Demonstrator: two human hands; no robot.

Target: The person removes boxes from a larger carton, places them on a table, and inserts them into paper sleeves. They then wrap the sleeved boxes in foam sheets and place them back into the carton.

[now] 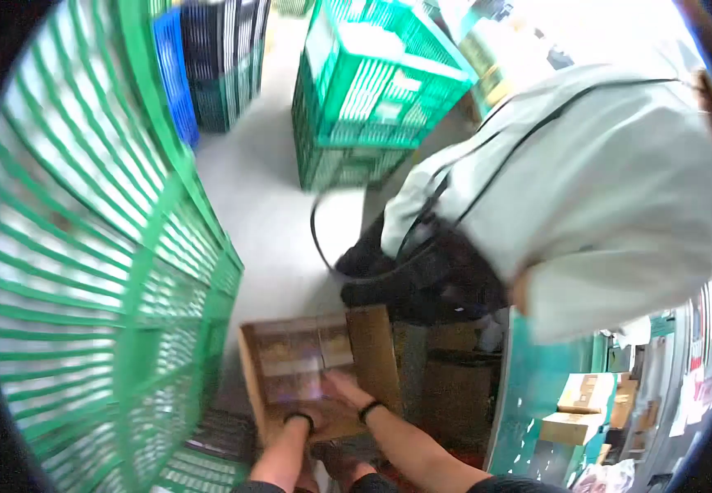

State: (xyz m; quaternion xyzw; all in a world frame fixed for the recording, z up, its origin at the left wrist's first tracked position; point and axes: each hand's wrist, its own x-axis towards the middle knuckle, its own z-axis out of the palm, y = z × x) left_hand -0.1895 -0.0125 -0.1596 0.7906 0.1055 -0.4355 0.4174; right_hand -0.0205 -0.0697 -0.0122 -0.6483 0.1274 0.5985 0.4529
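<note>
A pale grey concrete floor fills the middle of the view, seen from above through a wide, bending lens. A large green crate with a slatted wall looms close on the left, blurred and taking up nearly a third of the picture. Farther back stand three more stacks of crates: one blue, one dark, and one green stack near the top centre.

Low in the middle sits one open cardboard box, its flaps folded outward, with flat packets packed inside; how many packets cannot be told through the blur. Two bare forearms come up from the lower edge, each with a dark band at the wrist. The left hand rests on the near edge of the box, fingers curled; whether it grips the card cannot be told. The right hand lies just beside it, reaching into the box with fingers laid flat on the packets.

On the right, a second person in a pale jacket and dark trousers bends forward, back toward the camera, close to the box's far side. Below that person, a teal shelf holds two small cardboard cartons, one above the other.
</note>
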